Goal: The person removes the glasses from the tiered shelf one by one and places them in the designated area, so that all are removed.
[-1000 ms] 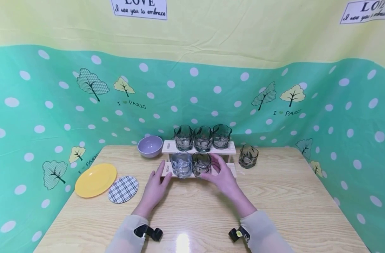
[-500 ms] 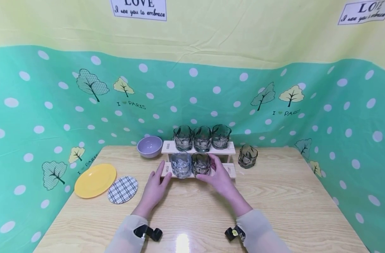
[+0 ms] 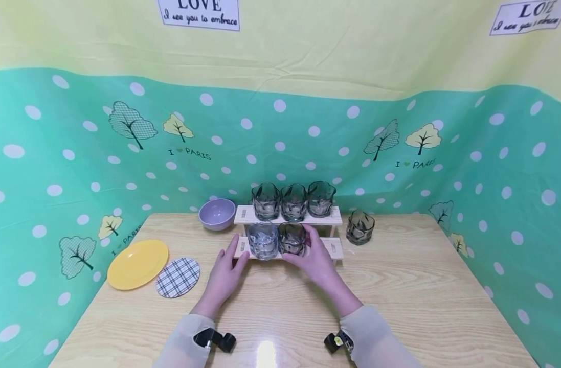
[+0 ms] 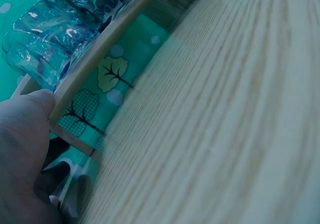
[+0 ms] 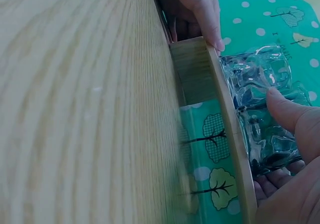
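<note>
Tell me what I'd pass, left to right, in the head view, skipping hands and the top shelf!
Yellow plate, plaid coaster, purple bowl, bluish glass, smoky glass beside it, lone smoky glass at the right.

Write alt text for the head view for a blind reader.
A person's right hand grips a dark glass beside a bluish glass on the lower tier of a wooden rack, while the left hand holds the rack's left end. Three dark glasses stand on the upper tier; a purple bowl and another dark glass flank the rack.
</note>
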`<move>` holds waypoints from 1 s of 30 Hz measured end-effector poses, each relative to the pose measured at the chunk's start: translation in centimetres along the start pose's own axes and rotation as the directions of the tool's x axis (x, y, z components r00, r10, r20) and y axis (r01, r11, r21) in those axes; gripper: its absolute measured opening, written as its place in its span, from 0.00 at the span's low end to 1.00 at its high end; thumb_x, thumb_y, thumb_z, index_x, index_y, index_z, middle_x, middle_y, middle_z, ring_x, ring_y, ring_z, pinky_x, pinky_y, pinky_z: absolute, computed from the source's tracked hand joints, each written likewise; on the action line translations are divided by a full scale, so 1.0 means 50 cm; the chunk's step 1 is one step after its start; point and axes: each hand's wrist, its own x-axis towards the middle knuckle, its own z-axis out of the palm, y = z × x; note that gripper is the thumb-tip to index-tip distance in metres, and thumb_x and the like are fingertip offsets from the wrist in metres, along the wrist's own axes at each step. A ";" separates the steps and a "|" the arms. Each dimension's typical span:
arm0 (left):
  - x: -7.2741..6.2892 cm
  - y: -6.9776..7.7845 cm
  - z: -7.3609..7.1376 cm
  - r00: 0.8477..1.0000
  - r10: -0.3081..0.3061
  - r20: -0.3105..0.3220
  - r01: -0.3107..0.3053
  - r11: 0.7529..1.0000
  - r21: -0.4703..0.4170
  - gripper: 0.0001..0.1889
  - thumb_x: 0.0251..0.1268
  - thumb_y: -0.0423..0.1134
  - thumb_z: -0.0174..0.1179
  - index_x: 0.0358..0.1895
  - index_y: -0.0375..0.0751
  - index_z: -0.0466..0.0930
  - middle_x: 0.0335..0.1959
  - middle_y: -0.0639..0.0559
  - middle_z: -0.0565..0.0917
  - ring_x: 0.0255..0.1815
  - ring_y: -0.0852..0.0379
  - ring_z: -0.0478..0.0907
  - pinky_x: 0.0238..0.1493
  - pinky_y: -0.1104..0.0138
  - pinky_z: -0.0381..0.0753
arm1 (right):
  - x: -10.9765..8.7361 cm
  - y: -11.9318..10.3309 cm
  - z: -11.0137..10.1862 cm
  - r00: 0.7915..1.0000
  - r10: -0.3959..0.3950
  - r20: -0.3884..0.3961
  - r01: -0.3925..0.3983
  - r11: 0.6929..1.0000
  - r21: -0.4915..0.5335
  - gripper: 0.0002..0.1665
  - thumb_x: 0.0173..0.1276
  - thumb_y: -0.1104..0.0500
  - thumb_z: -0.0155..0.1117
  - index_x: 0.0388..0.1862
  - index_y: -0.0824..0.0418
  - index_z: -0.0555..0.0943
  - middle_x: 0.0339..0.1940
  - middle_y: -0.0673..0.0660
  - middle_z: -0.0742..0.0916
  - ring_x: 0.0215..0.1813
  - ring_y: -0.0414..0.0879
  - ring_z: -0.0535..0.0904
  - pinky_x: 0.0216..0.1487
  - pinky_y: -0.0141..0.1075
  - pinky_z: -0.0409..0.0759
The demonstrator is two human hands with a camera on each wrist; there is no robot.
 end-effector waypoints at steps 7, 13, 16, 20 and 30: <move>0.000 -0.001 0.000 1.000 0.000 -0.001 0.000 1.000 0.003 0.40 0.89 0.61 0.52 0.92 0.50 0.52 0.86 0.35 0.64 0.86 0.19 0.47 0.83 0.29 0.51 | -0.002 -0.002 0.002 1.000 0.003 -0.015 -0.003 1.000 -0.006 0.62 0.60 0.52 0.91 0.87 0.57 0.63 0.77 0.67 0.80 0.76 0.65 0.77 0.80 0.60 0.72; 0.001 0.000 0.000 1.000 0.004 -0.003 -0.004 1.000 0.003 0.40 0.90 0.60 0.52 0.92 0.48 0.52 0.86 0.35 0.64 0.86 0.19 0.48 0.84 0.29 0.51 | -0.002 -0.002 0.003 1.000 0.003 -0.031 -0.002 1.000 0.021 0.60 0.60 0.53 0.91 0.85 0.57 0.65 0.76 0.66 0.81 0.75 0.65 0.78 0.80 0.61 0.72; 0.002 -0.001 0.000 1.000 0.003 -0.002 -0.003 1.000 0.000 0.40 0.90 0.60 0.52 0.92 0.49 0.52 0.86 0.35 0.64 0.86 0.19 0.48 0.84 0.30 0.51 | -0.002 -0.002 0.004 0.999 0.007 -0.049 -0.006 1.000 0.014 0.60 0.58 0.52 0.92 0.83 0.56 0.67 0.72 0.63 0.83 0.72 0.63 0.79 0.78 0.61 0.74; 0.001 -0.003 0.000 1.000 0.003 -0.005 -0.003 1.000 -0.004 0.40 0.89 0.61 0.52 0.92 0.50 0.52 0.86 0.36 0.64 0.86 0.19 0.48 0.84 0.29 0.51 | -0.004 -0.007 0.004 0.996 0.028 -0.080 -0.029 0.999 -0.016 0.60 0.54 0.50 0.94 0.81 0.56 0.70 0.68 0.60 0.85 0.68 0.60 0.82 0.74 0.58 0.79; 0.001 -0.003 0.000 1.000 -0.001 -0.005 0.001 1.000 -0.005 0.40 0.89 0.62 0.52 0.92 0.50 0.52 0.86 0.36 0.64 0.86 0.19 0.47 0.83 0.29 0.51 | -0.014 -0.018 -0.014 0.994 0.076 -0.076 -0.074 0.997 0.025 0.58 0.55 0.49 0.94 0.80 0.56 0.70 0.63 0.58 0.87 0.64 0.58 0.84 0.71 0.56 0.83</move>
